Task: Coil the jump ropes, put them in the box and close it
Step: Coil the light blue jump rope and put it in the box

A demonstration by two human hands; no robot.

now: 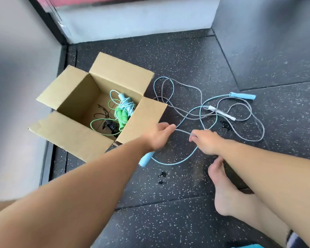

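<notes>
Left hand and right hand each pinch one end of a short cord span held between them. The span belongs to the tangled blue and grey jump ropes, which lie on the speckled floor just right of the open cardboard box. The box holds coiled ropes.

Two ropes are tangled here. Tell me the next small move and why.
Probably lift the cord stretched between left hand and right hand to draw it free: blue rope and grey rope lie crossed on the floor, uncoiled.
</notes>
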